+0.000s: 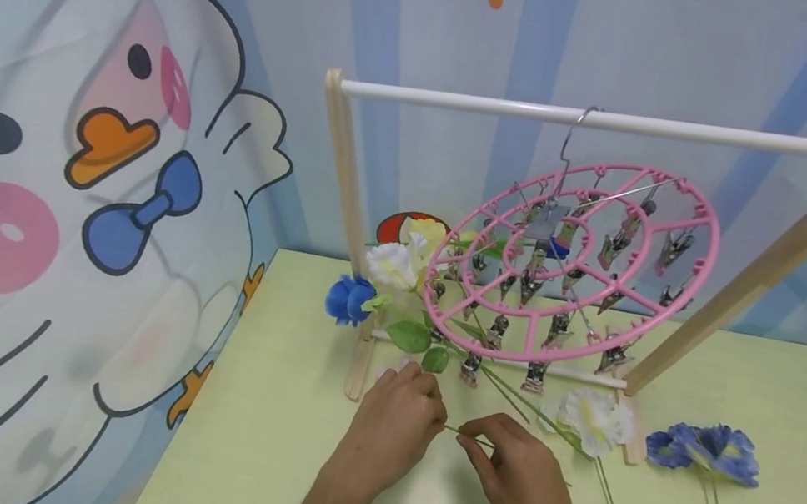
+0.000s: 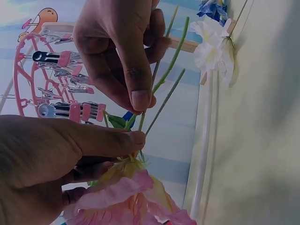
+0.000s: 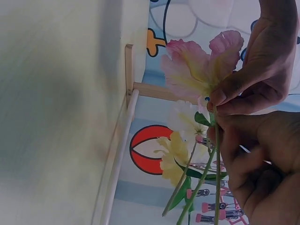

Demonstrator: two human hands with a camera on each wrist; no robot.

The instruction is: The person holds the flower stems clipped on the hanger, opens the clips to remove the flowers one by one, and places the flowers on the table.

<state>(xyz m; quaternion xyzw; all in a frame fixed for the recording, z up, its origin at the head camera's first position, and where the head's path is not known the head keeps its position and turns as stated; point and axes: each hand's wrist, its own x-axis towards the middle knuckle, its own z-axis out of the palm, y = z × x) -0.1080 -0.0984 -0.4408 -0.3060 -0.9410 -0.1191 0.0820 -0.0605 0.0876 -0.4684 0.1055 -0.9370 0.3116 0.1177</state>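
My left hand (image 1: 396,419) pinches a pink artificial flower (image 2: 133,199) by the stem, right under its bloom. In the left wrist view the ruffled pink petals spread below the thumb. Close beside it, my right hand (image 1: 516,472) pinches the thin green stem (image 1: 467,436) between thumb and fingertip. Seen from the right wrist, the two hands (image 3: 262,159) nearly meet on the stem. Other green stems overlap the hands there. In the head view the pink bloom is mostly hidden behind my left hand.
A pink round clip hanger (image 1: 528,356) hangs from a white bar (image 1: 459,102) on a wooden stand (image 1: 763,279). White (image 1: 394,265), yellow and blue flowers (image 1: 350,299) cluster at the left post. A white flower (image 1: 590,422) and blue-purple flowers (image 1: 719,452) lie on the right.
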